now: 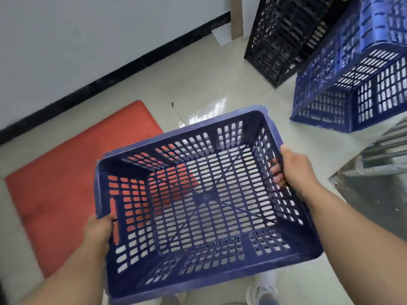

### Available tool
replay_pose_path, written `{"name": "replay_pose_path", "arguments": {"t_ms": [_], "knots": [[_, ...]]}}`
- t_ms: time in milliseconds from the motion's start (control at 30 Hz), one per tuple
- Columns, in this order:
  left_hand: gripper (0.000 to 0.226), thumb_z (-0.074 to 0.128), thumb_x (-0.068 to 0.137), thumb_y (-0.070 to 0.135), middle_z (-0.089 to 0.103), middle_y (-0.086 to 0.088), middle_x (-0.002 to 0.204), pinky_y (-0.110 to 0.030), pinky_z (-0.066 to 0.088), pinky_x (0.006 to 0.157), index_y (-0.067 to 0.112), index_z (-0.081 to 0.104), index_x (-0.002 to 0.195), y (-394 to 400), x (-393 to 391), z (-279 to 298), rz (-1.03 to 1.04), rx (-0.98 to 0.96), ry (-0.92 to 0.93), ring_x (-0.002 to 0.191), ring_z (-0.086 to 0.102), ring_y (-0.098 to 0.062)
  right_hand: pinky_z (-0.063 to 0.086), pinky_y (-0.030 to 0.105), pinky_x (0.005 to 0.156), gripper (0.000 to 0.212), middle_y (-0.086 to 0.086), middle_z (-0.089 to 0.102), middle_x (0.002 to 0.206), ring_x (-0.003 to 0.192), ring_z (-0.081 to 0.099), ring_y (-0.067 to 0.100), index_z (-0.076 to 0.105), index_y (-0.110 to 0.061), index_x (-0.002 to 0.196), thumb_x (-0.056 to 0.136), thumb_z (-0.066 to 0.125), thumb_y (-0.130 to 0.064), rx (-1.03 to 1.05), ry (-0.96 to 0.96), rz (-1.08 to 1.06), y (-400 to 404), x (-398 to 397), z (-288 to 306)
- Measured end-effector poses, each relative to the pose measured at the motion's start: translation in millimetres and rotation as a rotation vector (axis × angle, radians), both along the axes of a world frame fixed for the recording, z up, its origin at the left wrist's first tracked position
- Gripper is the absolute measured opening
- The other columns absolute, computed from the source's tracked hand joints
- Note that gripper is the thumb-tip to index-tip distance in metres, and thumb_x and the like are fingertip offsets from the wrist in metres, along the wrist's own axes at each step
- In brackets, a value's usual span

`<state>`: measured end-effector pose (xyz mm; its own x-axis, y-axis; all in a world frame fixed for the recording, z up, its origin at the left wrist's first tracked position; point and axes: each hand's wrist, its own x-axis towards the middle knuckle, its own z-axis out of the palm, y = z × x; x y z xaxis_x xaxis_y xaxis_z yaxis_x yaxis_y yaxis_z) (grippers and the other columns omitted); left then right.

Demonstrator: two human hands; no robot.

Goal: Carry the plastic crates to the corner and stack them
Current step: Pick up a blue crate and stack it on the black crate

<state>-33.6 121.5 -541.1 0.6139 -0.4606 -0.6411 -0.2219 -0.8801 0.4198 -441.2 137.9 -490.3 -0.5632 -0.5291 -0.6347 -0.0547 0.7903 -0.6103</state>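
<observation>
Dark-blue plastic crate (204, 201) held level over the floor (198, 89) and red mat (66, 172), left hand (99, 227) and right hand (293, 170) clamped on opposite rims, best kept flat, then lowered square onto the blue crate stack (352, 84) ahead

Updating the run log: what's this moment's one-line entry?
phase: carrying | left hand, right hand: gripping dark blue crate | stack: ahead right
</observation>
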Motion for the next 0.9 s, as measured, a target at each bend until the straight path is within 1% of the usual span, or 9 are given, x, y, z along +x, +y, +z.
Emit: {"name": "replay_pose_path", "arguments": {"t_ms": [100,200,267,400,533,600,667,800,900], "knots": [[0.030,0.050,0.092,0.004,0.052,-0.014,0.067,-0.033,0.040,0.052,-0.008,0.053,0.119,-6,56,-3,0.049,0.031,0.029,0.057,0.047,-0.026,0.057,0.044,0.059,0.027,0.012,0.062,0.081,0.058,0.065,0.031,0.055,-0.005,0.091,0.095,0.038,-0.026,0.042,0.050,0.148,-21,45,-5],[0.028,0.049,0.091,0.006,0.054,-0.015,0.067,-0.036,0.043,0.055,-0.006,0.055,0.116,-13,110,-3,0.123,0.047,0.111,0.057,0.049,-0.027,0.057,0.050,0.075,0.012,0.013,0.067,0.085,0.071,0.070,0.034,0.053,-0.010,0.093,0.088,0.043,-0.013,0.097,0.141,0.277,-47,94,-6],[0.021,0.049,0.091,0.008,0.055,-0.014,0.067,-0.038,0.045,0.057,-0.002,0.058,0.105,-20,140,8,0.196,0.042,0.184,0.058,0.050,-0.027,0.055,0.046,0.076,0.010,0.015,0.067,0.089,0.074,0.068,0.035,0.053,-0.012,0.093,0.087,0.046,-0.017,0.123,0.218,0.342,-67,126,-9],[0.020,0.052,0.088,0.020,0.054,-0.004,0.041,-0.033,0.043,0.049,0.009,0.055,0.072,-36,201,19,0.328,0.008,0.271,0.048,0.048,-0.023,0.046,0.039,0.074,0.014,0.013,0.062,0.094,0.081,0.061,0.033,0.048,-0.014,0.094,0.091,0.045,-0.027,0.138,0.337,0.440,-104,193,-16],[0.023,0.057,0.084,0.031,0.054,-0.009,0.060,-0.028,0.044,0.048,0.011,0.056,0.074,-57,260,21,0.379,-0.020,0.285,0.039,0.050,-0.017,0.037,0.033,0.068,0.019,0.016,0.058,0.090,0.081,0.054,0.034,0.055,-0.004,0.099,0.089,0.050,-0.019,0.181,0.360,0.412,-144,249,-29],[0.027,0.055,0.089,0.033,0.056,-0.008,0.061,-0.027,0.047,0.048,0.011,0.055,0.074,-70,279,23,0.395,-0.033,0.289,0.046,0.053,-0.017,0.038,0.033,0.068,0.023,0.020,0.060,0.090,0.080,0.055,0.035,0.059,0.003,0.102,0.082,0.055,-0.007,0.195,0.341,0.433,-165,271,-37],[0.028,0.052,0.092,0.034,0.058,-0.010,0.071,-0.032,0.049,0.061,0.011,0.055,0.077,-84,297,22,0.408,-0.035,0.271,0.060,0.055,-0.020,0.037,0.033,0.069,0.020,0.019,0.058,0.090,0.080,0.051,0.032,0.059,0.003,0.100,0.080,0.055,-0.001,0.193,0.334,0.517,-185,292,-42],[0.034,0.045,0.093,0.043,0.054,-0.008,0.072,-0.033,0.046,0.063,0.016,0.055,0.076,-107,327,16,0.461,-0.072,0.293,0.064,0.051,-0.020,0.038,0.035,0.072,0.008,0.015,0.054,0.091,0.082,0.049,0.032,0.049,-0.007,0.091,0.084,0.051,-0.004,0.120,0.322,0.600,-224,329,-57],[0.041,0.035,0.096,0.046,0.052,-0.008,0.071,-0.034,0.045,0.065,0.015,0.054,0.075,-121,344,4,0.485,-0.139,0.306,0.064,0.049,-0.021,0.043,0.037,0.075,0.006,0.017,0.060,0.097,0.088,0.057,0.036,0.049,-0.012,0.094,0.089,0.048,-0.015,0.103,0.290,0.624,-250,352,-75]]}}
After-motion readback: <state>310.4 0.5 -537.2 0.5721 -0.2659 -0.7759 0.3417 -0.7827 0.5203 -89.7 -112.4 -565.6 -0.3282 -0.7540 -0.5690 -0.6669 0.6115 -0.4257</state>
